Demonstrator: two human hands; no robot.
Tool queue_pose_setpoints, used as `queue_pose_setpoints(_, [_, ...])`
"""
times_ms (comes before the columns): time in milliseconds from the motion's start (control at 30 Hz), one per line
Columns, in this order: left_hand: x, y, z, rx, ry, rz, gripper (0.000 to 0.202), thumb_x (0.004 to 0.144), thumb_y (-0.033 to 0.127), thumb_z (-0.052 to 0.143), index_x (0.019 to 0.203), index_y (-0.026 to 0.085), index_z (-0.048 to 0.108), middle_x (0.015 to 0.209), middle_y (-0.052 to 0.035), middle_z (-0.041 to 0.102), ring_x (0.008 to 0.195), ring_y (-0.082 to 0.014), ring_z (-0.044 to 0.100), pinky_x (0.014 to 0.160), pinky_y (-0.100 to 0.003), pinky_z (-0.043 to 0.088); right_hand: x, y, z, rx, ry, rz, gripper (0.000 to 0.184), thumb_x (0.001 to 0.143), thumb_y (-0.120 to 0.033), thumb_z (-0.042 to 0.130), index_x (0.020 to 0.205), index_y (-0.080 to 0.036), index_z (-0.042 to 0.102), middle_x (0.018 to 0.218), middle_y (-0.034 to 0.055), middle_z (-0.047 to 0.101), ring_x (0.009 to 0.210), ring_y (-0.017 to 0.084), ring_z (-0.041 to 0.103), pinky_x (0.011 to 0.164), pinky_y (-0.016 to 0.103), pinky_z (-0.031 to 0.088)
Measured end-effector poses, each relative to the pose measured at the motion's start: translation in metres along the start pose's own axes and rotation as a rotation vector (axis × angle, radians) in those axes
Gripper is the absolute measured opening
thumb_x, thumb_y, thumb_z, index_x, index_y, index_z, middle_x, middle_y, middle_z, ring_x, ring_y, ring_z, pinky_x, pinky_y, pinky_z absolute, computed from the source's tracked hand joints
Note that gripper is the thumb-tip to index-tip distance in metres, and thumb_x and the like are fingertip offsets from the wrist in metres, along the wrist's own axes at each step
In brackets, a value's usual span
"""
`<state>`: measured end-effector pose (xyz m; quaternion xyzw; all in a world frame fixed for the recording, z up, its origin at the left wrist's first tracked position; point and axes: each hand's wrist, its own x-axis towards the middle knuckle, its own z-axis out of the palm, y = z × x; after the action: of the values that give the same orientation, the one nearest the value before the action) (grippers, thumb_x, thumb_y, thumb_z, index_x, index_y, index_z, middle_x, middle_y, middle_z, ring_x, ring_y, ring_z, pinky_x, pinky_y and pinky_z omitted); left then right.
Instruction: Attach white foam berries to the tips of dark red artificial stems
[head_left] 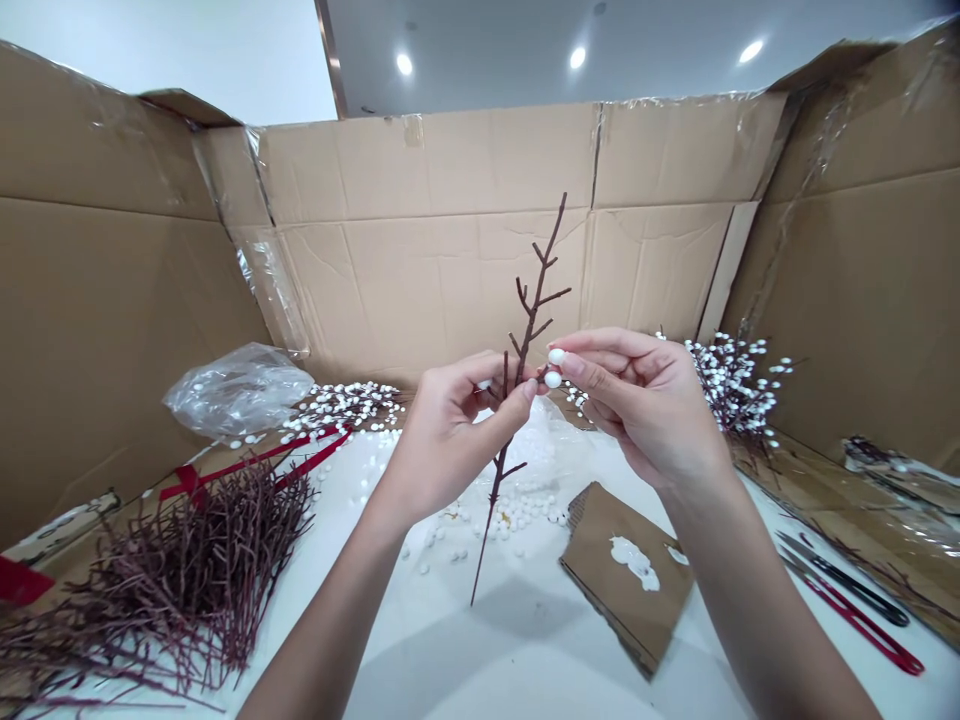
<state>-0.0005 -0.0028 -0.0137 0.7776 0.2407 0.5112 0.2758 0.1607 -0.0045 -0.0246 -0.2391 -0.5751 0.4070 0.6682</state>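
Observation:
My left hand point(472, 430) is closed round the middle of a brown artificial branch point(531, 315), which stands nearly upright with its bare twigs pointing up. Two white berries point(553, 380) sit side by side at a twig tip on the right of the stem. My right hand point(645, 400) pinches the upper white berry point(556, 356) between thumb and fingertips. Another bit of white shows by the left fingers, partly hidden. Loose white berries point(517, 515) lie scattered on the white table below the hands.
A heap of bare brown branches point(195, 570) lies at left with red ribbon point(311, 460). Berry-covered branches point(731, 385) stand at back right, more point(345, 405) beside a plastic bag point(236, 390). Cardboard with white glue-like patches point(630, 580) and scissors point(855, 610) lie right; cardboard walls point(450, 270) enclose everything.

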Motion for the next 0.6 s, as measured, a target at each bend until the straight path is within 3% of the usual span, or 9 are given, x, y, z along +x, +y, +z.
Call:
queue_pose_setpoints(333, [-0.0006,0.0057,-0.0011,0.125,0.010,-0.007,0.022,0.085,0.022,0.056,0.065,0.015,0.051,0.060,0.0047,0.038,0.055,-0.0056,0.033,0.049,-0.020,0.030,0.0003,0.0009,-0.0001,-0.067,0.019,-0.032,0.008,0.070,-0.026,0.078,0.077,-0.023,0.076,0.058,-0.0023,0.067,0.035,-0.002,0.025,0.030,0.017,0.015])
queue_pose_setpoints(600, [-0.0039,0.0063,0.0003,0.307,0.052,0.076,0.028,0.086,0.022,0.055,0.062,0.017,0.043,0.062,0.0039,0.044,0.058,-0.0066,0.039,0.051,-0.020,0.031,-0.0015,-0.0010,0.0027,-0.096,0.054,-0.053,0.010,0.067,-0.023,0.080,0.076,-0.020,0.075,0.055,-0.0030,0.064,0.036,-0.001,0.029,0.031,0.016,0.019])
